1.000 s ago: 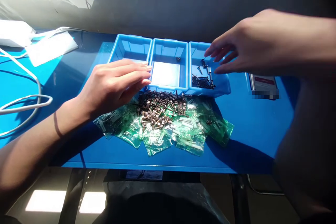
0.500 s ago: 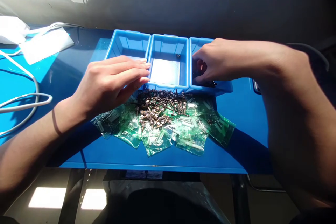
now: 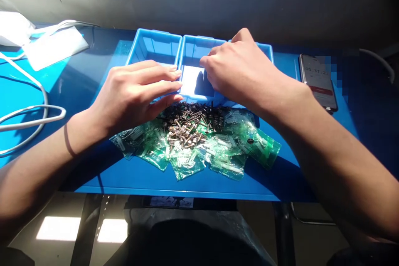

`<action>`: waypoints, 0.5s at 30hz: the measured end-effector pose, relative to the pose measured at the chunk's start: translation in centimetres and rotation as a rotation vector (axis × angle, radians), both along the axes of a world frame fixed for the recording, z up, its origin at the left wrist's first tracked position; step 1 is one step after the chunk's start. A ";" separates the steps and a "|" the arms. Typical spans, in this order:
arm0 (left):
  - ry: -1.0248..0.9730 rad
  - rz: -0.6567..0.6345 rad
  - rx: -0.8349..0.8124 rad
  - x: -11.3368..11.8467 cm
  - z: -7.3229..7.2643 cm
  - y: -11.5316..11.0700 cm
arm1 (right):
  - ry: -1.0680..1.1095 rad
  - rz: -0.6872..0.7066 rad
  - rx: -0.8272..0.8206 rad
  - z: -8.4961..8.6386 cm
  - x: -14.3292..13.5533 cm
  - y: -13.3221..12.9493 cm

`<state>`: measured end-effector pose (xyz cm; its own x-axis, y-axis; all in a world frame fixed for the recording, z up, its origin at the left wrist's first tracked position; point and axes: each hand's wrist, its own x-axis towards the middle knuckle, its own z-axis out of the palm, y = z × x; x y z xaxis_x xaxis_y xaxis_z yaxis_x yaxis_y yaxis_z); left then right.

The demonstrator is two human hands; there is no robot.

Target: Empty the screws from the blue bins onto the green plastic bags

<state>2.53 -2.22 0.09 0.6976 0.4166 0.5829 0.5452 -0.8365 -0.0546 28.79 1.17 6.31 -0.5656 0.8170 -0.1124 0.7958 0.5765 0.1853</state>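
Observation:
My left hand point(image 3: 134, 91) rests with fingers apart at the wall between the left blue bin point(image 3: 157, 50) and the middle blue bin point(image 3: 204, 41), holding nothing. Over the right side of the middle bin is my right hand point(image 3: 230, 64), its fingers curled in; anything in them is hidden. Behind it, the right blue bin point(image 3: 266, 50) shows only in part. A pile of screws point(image 3: 187, 126) lies in front of the bins, on and among green plastic bags point(image 3: 188, 166) with white pieces inside.
A phone point(image 3: 319, 83) lies on the blue table point(image 3: 187, 189) at the right. White cables point(image 3: 46, 118) and a white sheet point(image 3: 56, 48) are at the left. A grey wall point(image 3: 199, 0) stands behind the bins.
My right hand has come up out of the right bin and moved left over the middle bin. The phone now shows fully. My left hand has barely moved.

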 end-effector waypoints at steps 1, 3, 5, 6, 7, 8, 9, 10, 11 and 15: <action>-0.003 0.002 0.011 0.1 0.0 0.0 | 0.006 -0.024 0.000 -0.1 -0.1 -0.1; -0.014 -0.004 0.019 0.1 -0.1 0.1 | 0.012 -0.048 0.010 -0.2 -0.4 -0.1; -0.020 -0.008 0.016 0.2 -0.1 0.2 | 0.014 -0.046 0.010 -0.2 -0.8 0.1; -0.019 -0.011 0.019 0.2 -0.1 0.2 | 0.018 -0.046 0.007 -0.2 -1.1 0.2; -0.017 -0.013 0.026 0.3 -0.1 0.2 | 0.026 -0.050 0.001 -0.3 -1.3 0.4; -0.016 -0.014 0.038 0.3 -0.1 0.2 | 0.034 -0.055 -0.008 -0.4 -1.6 0.6; -0.014 -0.011 0.049 0.4 -0.1 0.2 | 0.043 -0.060 -0.012 -0.6 -1.8 0.8; -0.015 -0.010 0.061 0.5 0.0 0.2 | 0.058 -0.064 -0.012 -0.7 -2.0 1.0; -0.014 -0.013 0.073 0.6 0.0 0.2 | 0.078 -0.070 -0.008 -0.8 -2.1 1.1; -0.006 0.014 0.091 0.9 0.1 0.0 | 0.301 -0.141 -0.114 -0.9 -1.8 0.9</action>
<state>3.44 -2.17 0.21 0.6888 0.3710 0.6228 0.5570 -0.8207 -0.1271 27.02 2.03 5.43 -0.4701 0.8810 -0.0531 0.8781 0.4608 -0.1290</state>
